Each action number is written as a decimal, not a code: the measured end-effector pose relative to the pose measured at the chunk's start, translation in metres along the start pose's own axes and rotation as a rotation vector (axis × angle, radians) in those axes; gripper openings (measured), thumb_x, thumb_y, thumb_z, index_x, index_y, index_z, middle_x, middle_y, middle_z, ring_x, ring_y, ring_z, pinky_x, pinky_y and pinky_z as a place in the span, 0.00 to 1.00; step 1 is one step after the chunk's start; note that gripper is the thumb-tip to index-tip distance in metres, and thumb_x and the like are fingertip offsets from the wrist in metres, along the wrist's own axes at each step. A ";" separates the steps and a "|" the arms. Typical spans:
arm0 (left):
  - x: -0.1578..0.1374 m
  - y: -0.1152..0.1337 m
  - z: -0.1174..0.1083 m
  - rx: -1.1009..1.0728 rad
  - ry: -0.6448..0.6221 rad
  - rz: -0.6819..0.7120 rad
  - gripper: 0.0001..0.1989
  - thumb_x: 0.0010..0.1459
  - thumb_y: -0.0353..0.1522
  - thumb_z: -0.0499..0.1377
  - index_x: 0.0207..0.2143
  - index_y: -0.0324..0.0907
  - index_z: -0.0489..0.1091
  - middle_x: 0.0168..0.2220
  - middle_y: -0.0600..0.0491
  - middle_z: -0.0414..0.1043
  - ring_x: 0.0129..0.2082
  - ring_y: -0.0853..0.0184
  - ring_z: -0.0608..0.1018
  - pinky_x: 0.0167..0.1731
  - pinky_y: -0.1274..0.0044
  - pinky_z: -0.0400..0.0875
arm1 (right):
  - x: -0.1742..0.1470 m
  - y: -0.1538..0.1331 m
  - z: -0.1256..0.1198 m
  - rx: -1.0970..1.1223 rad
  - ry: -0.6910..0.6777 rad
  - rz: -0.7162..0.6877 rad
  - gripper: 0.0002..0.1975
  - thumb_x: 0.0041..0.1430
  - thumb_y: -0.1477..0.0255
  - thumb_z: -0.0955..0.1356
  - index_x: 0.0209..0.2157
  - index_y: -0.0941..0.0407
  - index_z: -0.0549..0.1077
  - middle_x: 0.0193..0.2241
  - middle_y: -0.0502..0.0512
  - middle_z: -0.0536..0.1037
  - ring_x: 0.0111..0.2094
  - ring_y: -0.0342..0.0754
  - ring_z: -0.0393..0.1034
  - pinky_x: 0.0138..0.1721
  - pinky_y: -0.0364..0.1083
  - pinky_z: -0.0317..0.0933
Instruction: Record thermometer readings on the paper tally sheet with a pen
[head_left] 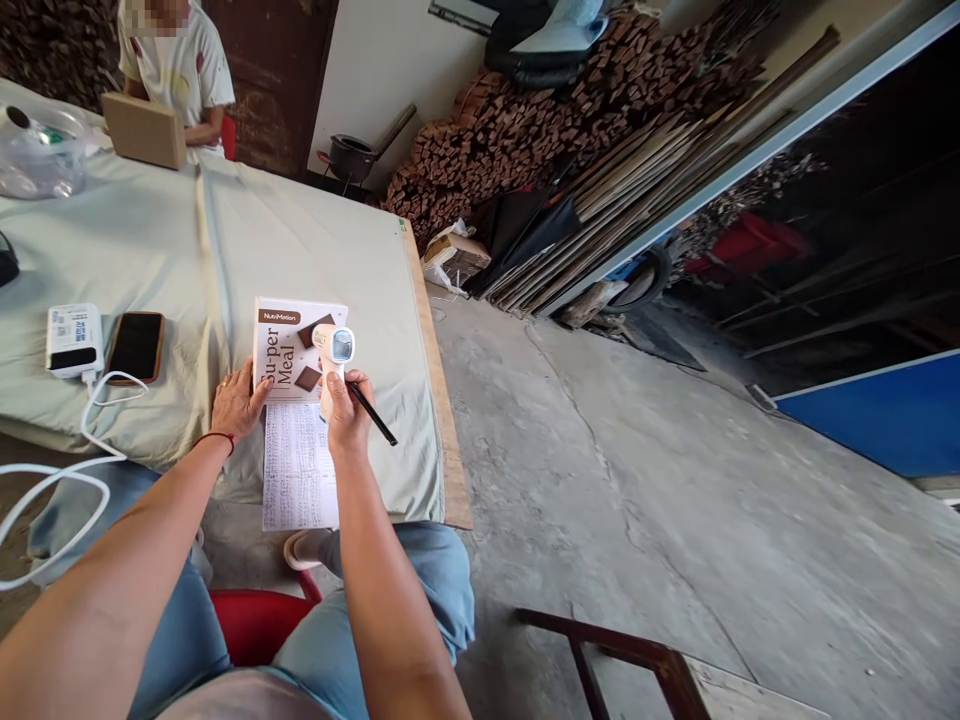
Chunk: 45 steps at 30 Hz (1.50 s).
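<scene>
A white carton point(276, 345) printed "NutriMotion Su-per Meal" is on the cloth near the table's right end. My left hand point(238, 402) is open at its lower left corner, fingers stretched along the side and thumb touching the front. In my right hand point(349, 412) is a white gun-shaped infrared thermometer point(325, 368), its small screen facing me, in front of the carton's right side. A black pen point(373, 412) also sticks out of that hand, pointing down to the right. Below the carton, a sheet of paper point(298, 470) covered in writing hangs over the table edge.
A phone point(136, 347) and a white box-shaped device point(75, 338) with a white cable point(94, 420) lie to the left. Across the table point(315, 240) a person point(180, 70) sits behind a brown cardboard box point(144, 130). A wooden stool point(600, 635) stands on the floor at right.
</scene>
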<state>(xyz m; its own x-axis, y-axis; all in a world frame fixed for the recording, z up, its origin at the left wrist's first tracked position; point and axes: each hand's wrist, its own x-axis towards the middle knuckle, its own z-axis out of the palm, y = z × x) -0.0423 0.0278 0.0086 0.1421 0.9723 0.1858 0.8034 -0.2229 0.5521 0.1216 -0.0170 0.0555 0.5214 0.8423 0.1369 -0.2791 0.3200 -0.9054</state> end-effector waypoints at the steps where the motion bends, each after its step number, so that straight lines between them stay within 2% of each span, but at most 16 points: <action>1: 0.000 -0.001 0.001 -0.001 0.003 0.005 0.35 0.68 0.50 0.39 0.68 0.36 0.51 0.61 0.38 0.66 0.62 0.51 0.67 0.61 0.59 0.59 | 0.000 -0.001 0.001 0.001 0.008 0.004 0.24 0.46 0.56 0.72 0.34 0.51 0.57 0.29 0.48 0.77 0.27 0.43 0.71 0.29 0.44 0.63; 6: 0.001 -0.003 0.002 -0.003 0.001 0.010 0.36 0.68 0.49 0.39 0.68 0.34 0.51 0.61 0.37 0.67 0.62 0.51 0.67 0.60 0.59 0.59 | 0.000 -0.005 0.005 0.009 0.019 0.046 0.25 0.46 0.54 0.72 0.34 0.51 0.56 0.32 0.50 0.79 0.29 0.45 0.73 0.28 0.44 0.63; 15: -0.001 0.001 -0.001 0.017 0.001 0.005 0.34 0.67 0.48 0.41 0.68 0.36 0.51 0.61 0.37 0.67 0.62 0.49 0.68 0.58 0.58 0.62 | -0.010 -0.011 0.009 0.029 0.016 0.032 0.24 0.47 0.55 0.72 0.33 0.51 0.57 0.31 0.49 0.79 0.28 0.44 0.73 0.29 0.44 0.64; 18: -0.001 0.001 -0.002 0.015 0.006 0.024 0.33 0.67 0.48 0.41 0.68 0.39 0.51 0.60 0.39 0.68 0.61 0.50 0.68 0.58 0.58 0.62 | -0.022 -0.019 0.005 0.061 -0.038 0.072 0.22 0.48 0.55 0.72 0.32 0.51 0.58 0.32 0.51 0.80 0.29 0.45 0.74 0.28 0.44 0.64; 24: -0.001 0.004 -0.005 0.026 -0.006 0.007 0.33 0.67 0.48 0.40 0.66 0.38 0.54 0.59 0.39 0.68 0.58 0.47 0.70 0.57 0.57 0.63 | -0.046 -0.028 -0.008 0.092 -0.132 0.128 0.20 0.50 0.56 0.72 0.33 0.51 0.59 0.27 0.48 0.77 0.28 0.45 0.73 0.28 0.44 0.64; 26: -0.001 0.005 -0.007 0.013 -0.004 0.019 0.32 0.66 0.49 0.42 0.65 0.39 0.55 0.58 0.40 0.69 0.58 0.47 0.70 0.56 0.57 0.63 | -0.048 -0.028 -0.018 0.021 -0.129 0.077 0.20 0.51 0.55 0.71 0.33 0.51 0.59 0.27 0.48 0.76 0.28 0.45 0.72 0.30 0.45 0.65; 28: -0.001 0.006 -0.007 0.010 -0.013 0.018 0.35 0.63 0.52 0.48 0.65 0.39 0.55 0.58 0.40 0.69 0.58 0.46 0.69 0.56 0.57 0.63 | -0.047 -0.025 -0.035 -0.138 -0.068 -0.036 0.20 0.51 0.55 0.71 0.33 0.52 0.61 0.29 0.50 0.76 0.30 0.46 0.72 0.32 0.46 0.65; 31: -0.001 0.008 -0.006 0.042 -0.041 0.011 0.45 0.54 0.55 0.59 0.65 0.38 0.54 0.58 0.38 0.68 0.59 0.44 0.69 0.57 0.57 0.63 | -0.037 -0.016 -0.076 -0.478 0.060 -0.221 0.19 0.49 0.55 0.72 0.33 0.52 0.64 0.40 0.58 0.78 0.40 0.49 0.73 0.39 0.47 0.65; 33: -0.001 0.009 -0.005 0.076 -0.060 0.026 0.48 0.51 0.56 0.62 0.65 0.38 0.53 0.57 0.38 0.68 0.59 0.43 0.68 0.57 0.56 0.63 | -0.028 -0.007 -0.109 -0.689 0.076 -0.248 0.18 0.49 0.55 0.71 0.33 0.53 0.65 0.45 0.60 0.77 0.42 0.51 0.73 0.41 0.49 0.65; 35: -0.001 0.010 -0.003 0.107 -0.080 0.043 0.48 0.51 0.57 0.61 0.65 0.38 0.54 0.57 0.37 0.67 0.60 0.43 0.68 0.58 0.56 0.62 | -0.019 0.003 -0.140 -0.894 0.117 -0.239 0.17 0.50 0.55 0.69 0.32 0.53 0.66 0.44 0.61 0.78 0.43 0.53 0.73 0.44 0.52 0.64; 38: -0.001 0.010 -0.001 0.131 -0.101 0.052 0.47 0.53 0.58 0.59 0.64 0.37 0.53 0.58 0.36 0.66 0.61 0.43 0.66 0.59 0.57 0.60 | -0.012 0.013 -0.170 -1.113 0.111 -0.211 0.15 0.52 0.56 0.66 0.34 0.53 0.68 0.44 0.61 0.79 0.44 0.55 0.71 0.46 0.55 0.63; 40: -0.001 0.011 0.000 0.134 -0.098 0.048 0.46 0.54 0.58 0.58 0.64 0.38 0.53 0.59 0.37 0.65 0.61 0.44 0.66 0.60 0.58 0.60 | -0.013 0.014 -0.175 -1.187 0.087 -0.246 0.15 0.55 0.57 0.65 0.35 0.54 0.70 0.45 0.62 0.78 0.46 0.56 0.70 0.48 0.56 0.62; 42: -0.001 0.011 0.001 0.140 -0.100 0.045 0.47 0.52 0.57 0.61 0.64 0.39 0.54 0.60 0.37 0.64 0.62 0.44 0.65 0.61 0.58 0.58 | -0.018 0.011 -0.169 -1.200 0.083 -0.328 0.15 0.58 0.58 0.64 0.37 0.54 0.72 0.46 0.62 0.78 0.48 0.56 0.69 0.51 0.57 0.61; 45: -0.001 0.012 0.002 0.172 -0.097 0.052 0.52 0.43 0.56 0.66 0.64 0.41 0.53 0.61 0.37 0.63 0.62 0.44 0.64 0.64 0.55 0.52 | -0.029 0.006 -0.147 -1.046 0.040 -0.385 0.16 0.61 0.61 0.61 0.40 0.56 0.76 0.43 0.61 0.77 0.47 0.54 0.70 0.51 0.55 0.61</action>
<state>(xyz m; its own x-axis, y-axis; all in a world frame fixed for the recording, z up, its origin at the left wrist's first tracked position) -0.0316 0.0241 0.0130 0.2345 0.9639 0.1263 0.8791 -0.2657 0.3956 0.2232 -0.1038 -0.0132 0.4573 0.7451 0.4855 0.7139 0.0179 -0.7000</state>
